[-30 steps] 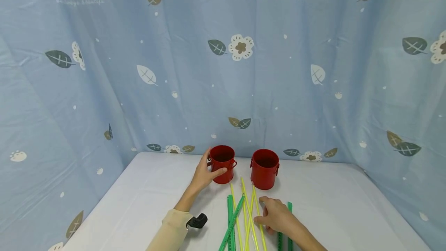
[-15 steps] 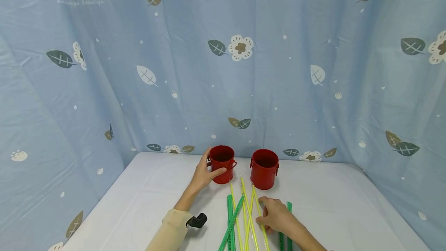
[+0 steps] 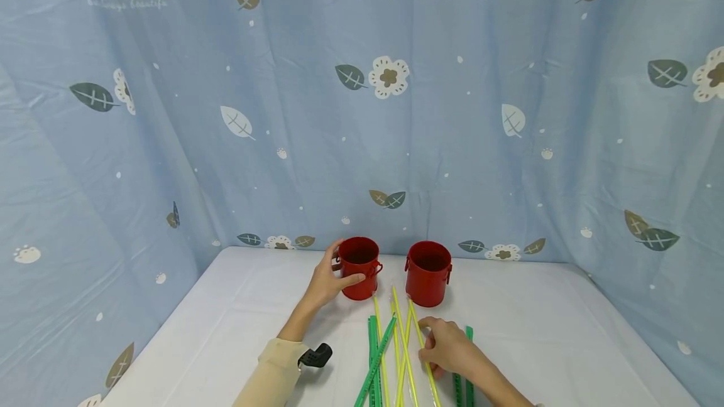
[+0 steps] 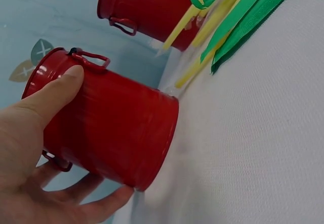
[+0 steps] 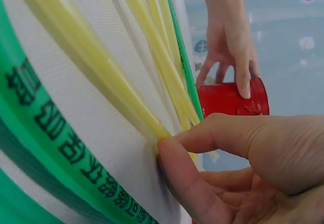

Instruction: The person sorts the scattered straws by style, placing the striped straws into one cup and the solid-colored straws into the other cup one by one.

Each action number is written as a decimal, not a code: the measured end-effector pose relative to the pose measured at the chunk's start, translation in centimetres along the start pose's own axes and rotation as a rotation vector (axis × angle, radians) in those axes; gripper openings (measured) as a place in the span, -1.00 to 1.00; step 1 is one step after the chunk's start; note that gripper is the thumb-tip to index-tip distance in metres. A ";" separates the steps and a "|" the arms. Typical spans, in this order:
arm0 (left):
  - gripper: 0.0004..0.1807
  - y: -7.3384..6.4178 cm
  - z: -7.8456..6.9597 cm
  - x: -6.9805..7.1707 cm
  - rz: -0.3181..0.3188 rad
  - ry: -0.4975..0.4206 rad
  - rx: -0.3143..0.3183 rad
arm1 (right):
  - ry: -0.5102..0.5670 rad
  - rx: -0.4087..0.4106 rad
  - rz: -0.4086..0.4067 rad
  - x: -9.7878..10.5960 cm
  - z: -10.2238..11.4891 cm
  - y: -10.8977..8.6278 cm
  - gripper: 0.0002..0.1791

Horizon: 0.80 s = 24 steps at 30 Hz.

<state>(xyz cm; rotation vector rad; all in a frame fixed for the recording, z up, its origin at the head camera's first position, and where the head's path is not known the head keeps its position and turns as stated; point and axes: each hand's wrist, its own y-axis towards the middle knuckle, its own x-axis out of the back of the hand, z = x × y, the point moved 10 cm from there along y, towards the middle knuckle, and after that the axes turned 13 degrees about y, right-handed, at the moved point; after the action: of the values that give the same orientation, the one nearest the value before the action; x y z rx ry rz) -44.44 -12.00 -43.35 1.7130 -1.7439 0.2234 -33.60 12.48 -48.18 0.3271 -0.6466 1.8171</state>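
Note:
My left hand (image 3: 327, 281) grips a small red metal bucket (image 3: 357, 267) from its left side. In the left wrist view the thumb lies by a side handle of that bucket (image 4: 116, 128), and the fingers reach round behind. A second red bucket (image 3: 427, 284) stands upright to the right. My right hand (image 3: 450, 349) pinches a yellow straw (image 3: 418, 330) between thumb and index finger, as the right wrist view shows near the end of the straw (image 5: 109, 70). Other yellow straws (image 3: 402, 331) lie to its left, in front of the buckets.
Green-wrapped straws (image 3: 375, 363) lie left of the yellow ones, one crossing the others. More green-wrapped straws (image 3: 470, 336), printed with dark characters, lie under and beyond the right forearm. A blue patterned curtain (image 3: 305, 162) rises behind the white table (image 3: 237, 325).
My right thumb has closed in on the yellow straw, and its near end has shifted slightly right. The left hand and its bucket have barely moved.

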 end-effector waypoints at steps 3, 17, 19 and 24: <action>0.02 0.0 0.0 0.0 0.004 0.017 0.000 | -0.002 0.004 0.004 0.0 0.0 0.0 -0.37; 0.02 0.0 0.0 0.0 0.006 0.025 0.005 | 0.062 0.066 0.053 -0.1 0.9 -0.3 -0.40; 0.01 0.0 -0.1 0.0 0.006 0.023 0.005 | 0.084 0.078 0.066 -0.1 1.1 -0.4 -0.39; 0.00 0.0 -0.3 0.1 0.006 0.019 0.005 | 0.147 0.141 0.103 -0.2 2.0 -0.6 -0.37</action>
<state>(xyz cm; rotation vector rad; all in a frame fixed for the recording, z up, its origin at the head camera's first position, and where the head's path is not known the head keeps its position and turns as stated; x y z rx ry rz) -44.37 -11.92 -43.10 1.7042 -1.7365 0.2458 -33.14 11.33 -46.49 0.2547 -0.4415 1.9699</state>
